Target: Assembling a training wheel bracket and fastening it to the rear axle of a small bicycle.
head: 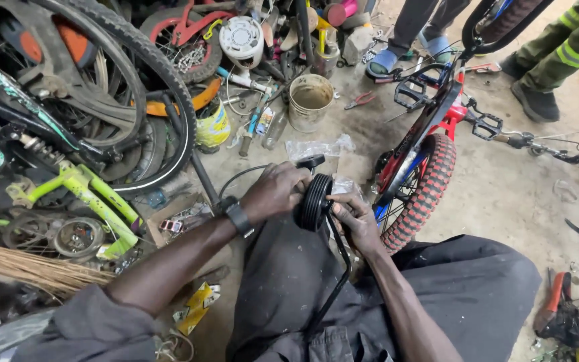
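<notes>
- Your left hand (275, 191) is closed over the upper left side of a small black training wheel (314, 201), fingers curled round its rim.
- Your right hand (355, 218) grips the same wheel from the lower right, fingers wrapped partly round its edge.
- The training wheel sits upright above your lap, in the middle of the view, fixed to a black metal bracket (335, 275) that runs down across your dark trousers.
- A black watch (237, 216) is on your left wrist.
- Just to your right lies a small red and black bicycle (430, 127) with a red knobbly tyre (425, 194).
- A dirty white bucket (309, 100) stands on the concrete floor ahead of you.
- To your left is a heap of bicycle wheels and a lime green frame (92, 194).
- Another person's feet in blue sandals (410, 53) stand at the top.
</notes>
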